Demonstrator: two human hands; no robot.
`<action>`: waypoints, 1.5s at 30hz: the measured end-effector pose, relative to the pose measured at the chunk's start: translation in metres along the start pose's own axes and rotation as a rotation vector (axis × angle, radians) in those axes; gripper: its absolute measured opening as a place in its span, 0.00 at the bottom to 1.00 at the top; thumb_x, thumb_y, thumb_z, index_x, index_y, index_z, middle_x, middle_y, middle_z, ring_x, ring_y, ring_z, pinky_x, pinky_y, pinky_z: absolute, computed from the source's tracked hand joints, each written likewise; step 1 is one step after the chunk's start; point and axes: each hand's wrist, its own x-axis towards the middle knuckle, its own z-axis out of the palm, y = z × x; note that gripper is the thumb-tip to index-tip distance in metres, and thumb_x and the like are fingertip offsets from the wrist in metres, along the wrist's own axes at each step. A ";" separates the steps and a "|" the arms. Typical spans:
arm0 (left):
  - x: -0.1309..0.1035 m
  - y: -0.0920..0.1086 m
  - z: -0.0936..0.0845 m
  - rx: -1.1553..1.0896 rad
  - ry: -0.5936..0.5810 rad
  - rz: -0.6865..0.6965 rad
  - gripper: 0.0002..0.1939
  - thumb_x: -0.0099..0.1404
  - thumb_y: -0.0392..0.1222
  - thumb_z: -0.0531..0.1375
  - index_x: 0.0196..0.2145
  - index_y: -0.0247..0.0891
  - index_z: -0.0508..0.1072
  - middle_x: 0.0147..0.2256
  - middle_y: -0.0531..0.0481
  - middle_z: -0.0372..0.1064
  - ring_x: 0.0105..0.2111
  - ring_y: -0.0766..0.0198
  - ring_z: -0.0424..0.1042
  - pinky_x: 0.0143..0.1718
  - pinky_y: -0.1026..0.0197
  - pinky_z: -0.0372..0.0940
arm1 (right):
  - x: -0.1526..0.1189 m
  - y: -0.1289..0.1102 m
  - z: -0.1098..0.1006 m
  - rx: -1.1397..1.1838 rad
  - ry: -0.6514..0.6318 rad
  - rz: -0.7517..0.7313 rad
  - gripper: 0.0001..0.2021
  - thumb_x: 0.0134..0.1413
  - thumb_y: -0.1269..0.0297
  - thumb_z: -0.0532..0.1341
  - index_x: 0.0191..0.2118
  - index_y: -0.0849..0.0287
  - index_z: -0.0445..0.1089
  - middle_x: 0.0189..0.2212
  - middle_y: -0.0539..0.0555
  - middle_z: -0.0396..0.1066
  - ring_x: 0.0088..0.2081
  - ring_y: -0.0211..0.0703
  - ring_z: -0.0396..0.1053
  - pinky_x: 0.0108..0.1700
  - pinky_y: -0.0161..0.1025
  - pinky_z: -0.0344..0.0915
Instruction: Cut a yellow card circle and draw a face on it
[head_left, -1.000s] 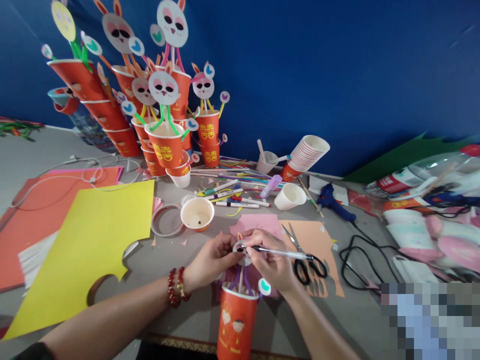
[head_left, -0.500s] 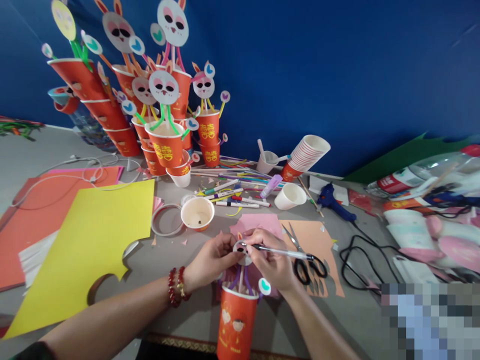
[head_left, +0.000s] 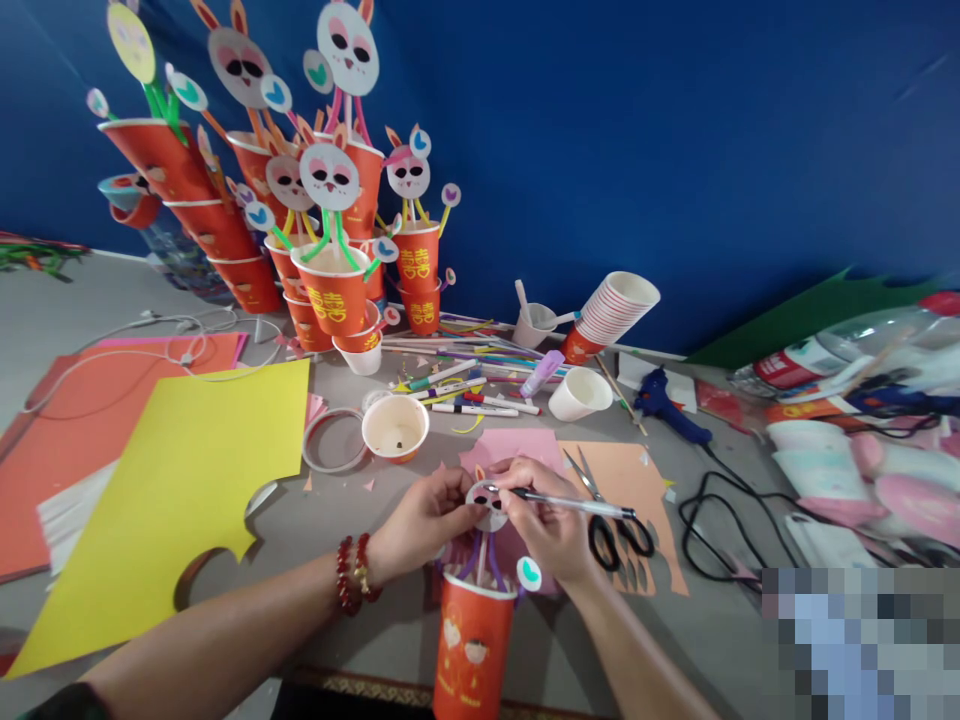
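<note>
My left hand (head_left: 431,515) pinches the left edge of a small white paper rabbit face (head_left: 493,515), which has dark eyes and an orange ear. My right hand (head_left: 551,525) is closed round a pen (head_left: 577,502), its tip at the face's upper part. Below, purple pipe-cleaner limbs and a pale stick join the face to a red paper cup (head_left: 474,645) with printed cartoon figures. A white paper disc (head_left: 529,573) with a green mark sits on one limb, by my right wrist. Part of the face is hidden behind my fingers.
Scissors (head_left: 600,500) lie on orange paper (head_left: 664,520) right of my hands. Finished rabbit cups (head_left: 330,290) stand at the back left. Yellow paper (head_left: 225,450) is on the left, a blue glue gun (head_left: 667,400) with its cord on the right. Markers (head_left: 480,408) lie mid-table.
The pen in my right hand has shifted slightly to the right, its tip still at the paper face. My left hand keeps its pinch.
</note>
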 end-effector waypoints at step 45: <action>-0.001 0.005 0.002 0.010 0.020 0.010 0.25 0.55 0.60 0.69 0.28 0.36 0.64 0.24 0.57 0.62 0.23 0.72 0.60 0.24 0.68 0.55 | 0.001 0.000 0.002 -0.019 0.001 -0.005 0.06 0.58 0.71 0.57 0.33 0.54 0.68 0.30 0.52 0.74 0.33 0.46 0.73 0.38 0.41 0.67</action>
